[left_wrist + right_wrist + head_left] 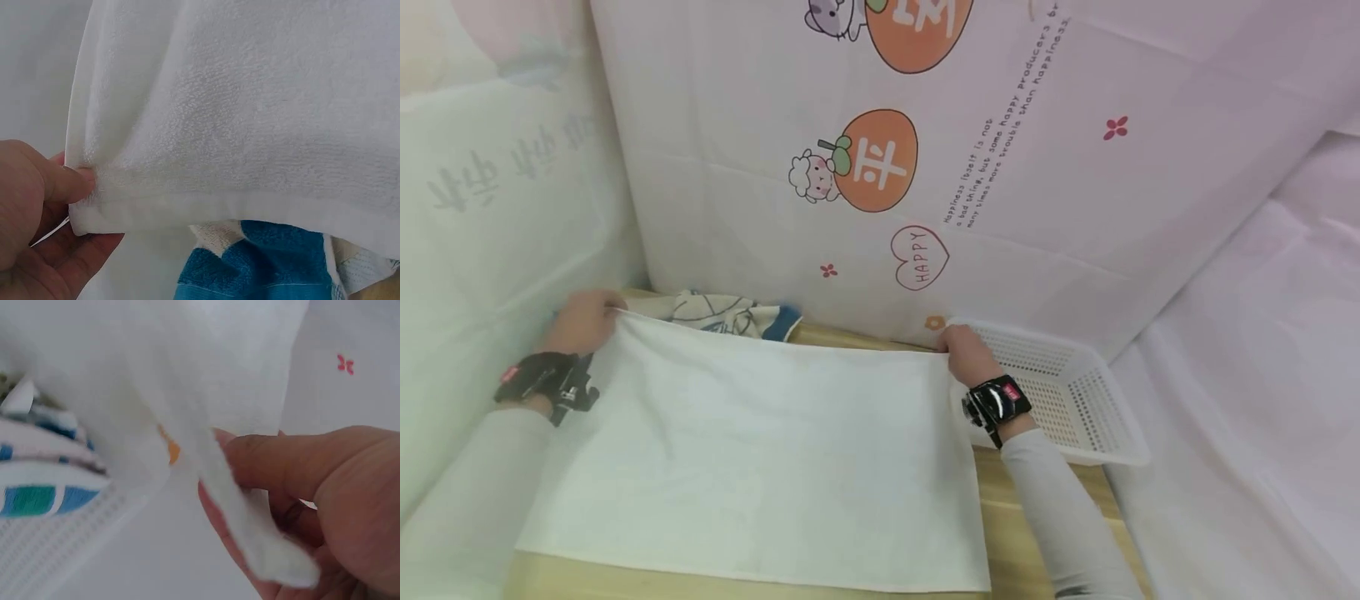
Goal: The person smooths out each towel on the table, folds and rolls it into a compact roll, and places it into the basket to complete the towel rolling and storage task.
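A white towel is stretched between both hands, its far edge raised and its near edge toward the front of the table. My left hand pinches the far left corner; in the left wrist view the thumb presses on the terry cloth near its hem. The far right corner is gripped by my right hand, and in the right wrist view the cloth passes between thumb and fingers. Behind the towel's far edge lies a crumpled patterned cloth with blue parts, partly hidden by the towel.
A white perforated plastic basket stands to the right, partly behind my right arm. Printed white sheeting rises at the back, with more sheeting on both sides. Wooden table surface shows along the right and front.
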Available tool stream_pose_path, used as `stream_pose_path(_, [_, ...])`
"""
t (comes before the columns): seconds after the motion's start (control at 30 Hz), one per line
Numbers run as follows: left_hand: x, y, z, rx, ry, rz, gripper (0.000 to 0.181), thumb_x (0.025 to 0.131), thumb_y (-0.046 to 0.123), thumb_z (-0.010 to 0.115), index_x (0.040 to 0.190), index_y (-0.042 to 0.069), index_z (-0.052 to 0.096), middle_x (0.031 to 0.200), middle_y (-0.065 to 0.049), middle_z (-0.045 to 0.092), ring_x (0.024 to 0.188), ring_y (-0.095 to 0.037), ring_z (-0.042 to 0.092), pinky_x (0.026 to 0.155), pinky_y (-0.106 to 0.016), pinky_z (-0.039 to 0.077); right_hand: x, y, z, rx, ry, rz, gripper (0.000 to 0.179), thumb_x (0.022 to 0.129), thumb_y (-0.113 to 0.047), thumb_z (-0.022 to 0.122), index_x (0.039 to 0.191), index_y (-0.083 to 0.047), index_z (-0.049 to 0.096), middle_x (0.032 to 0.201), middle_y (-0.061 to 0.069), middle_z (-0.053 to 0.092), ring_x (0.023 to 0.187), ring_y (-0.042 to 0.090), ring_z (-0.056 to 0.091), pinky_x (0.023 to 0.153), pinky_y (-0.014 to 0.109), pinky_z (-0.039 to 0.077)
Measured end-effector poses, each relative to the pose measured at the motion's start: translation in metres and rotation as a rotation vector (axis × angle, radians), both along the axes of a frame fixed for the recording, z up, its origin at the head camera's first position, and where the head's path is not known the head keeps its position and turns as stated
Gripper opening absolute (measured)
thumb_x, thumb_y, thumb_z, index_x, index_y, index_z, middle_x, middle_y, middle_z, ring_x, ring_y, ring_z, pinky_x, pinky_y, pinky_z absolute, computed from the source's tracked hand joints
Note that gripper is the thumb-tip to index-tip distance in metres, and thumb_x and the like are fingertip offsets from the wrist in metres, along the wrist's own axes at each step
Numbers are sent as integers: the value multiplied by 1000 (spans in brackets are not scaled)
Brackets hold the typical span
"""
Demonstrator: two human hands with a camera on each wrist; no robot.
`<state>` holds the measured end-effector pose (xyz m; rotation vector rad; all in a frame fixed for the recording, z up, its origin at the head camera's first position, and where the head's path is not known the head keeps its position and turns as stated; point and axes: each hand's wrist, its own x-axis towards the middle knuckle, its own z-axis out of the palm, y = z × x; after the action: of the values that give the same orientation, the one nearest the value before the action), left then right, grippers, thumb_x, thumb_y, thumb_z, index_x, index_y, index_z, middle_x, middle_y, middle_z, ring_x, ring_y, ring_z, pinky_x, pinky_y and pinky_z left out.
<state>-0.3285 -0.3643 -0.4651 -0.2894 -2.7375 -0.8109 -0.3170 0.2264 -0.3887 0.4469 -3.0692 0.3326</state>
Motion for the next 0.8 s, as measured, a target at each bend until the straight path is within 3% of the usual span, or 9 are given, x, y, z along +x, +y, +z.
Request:
stream_pose_path(0.2, [-4,-2,8,25,129,52,21,91,-10,49,104,-17,64,105,-40,63,99,-58,58,88,-68,44,-8,19,7,-47,50,-34,23,89,19,53,95,7,72,101,22,71,95,36,67,83,49,57])
stream_pose_path(0.33, [-5,5,20,69,141,144,23,95,-8,47,109,-16,62,110,-41,62,105,-59,56,95,-68,41,-13,23,10,-77,119,-36,21,93,18,52,103,10,69,106,25,67,102,40,64,90,50,55])
stream_pose_path(0.43, [1,10,29,100,177,187,25,97,-5,44,112,-16,61,113,-40,61,110,-59,54,100,-68,38,-12,23,12,-92,163,-37,21,96,16,51,107,10,68,107,25,65,103,41,61,92,51,53])
stream_pose_path(0.5, [8,9,31,105,200,191,26,97,-5,44,113,-16,62,114,-40,61,112,-58,54,102,-68,37,-8,21,10,-105,182,-38,21,97,14,50,107,9,68,105,23,64,102,39,61,91,50,54])
stream_pose_path(0.6, [26,4,25,120,118,194,30,102,3,41,121,-14,58,121,-40,57,117,-57,50,103,-68,34,4,16,4,-128,202,-26,20,98,11,52,108,7,68,103,20,63,98,36,62,87,47,56])
stream_pose_path(0.7, [47,2,9,139,21,209,33,103,8,43,126,-11,56,126,-37,55,107,-52,53,88,-59,45,21,13,-6,-148,239,21,17,96,11,56,107,6,68,103,18,63,97,34,63,85,46,57])
stream_pose_path(0.8, [68,4,-10,166,29,214,29,98,7,53,121,-9,61,118,-35,61,93,-45,58,70,-38,44,37,12,-21,-171,233,49,17,94,12,58,106,4,66,105,17,62,99,33,63,86,45,57])
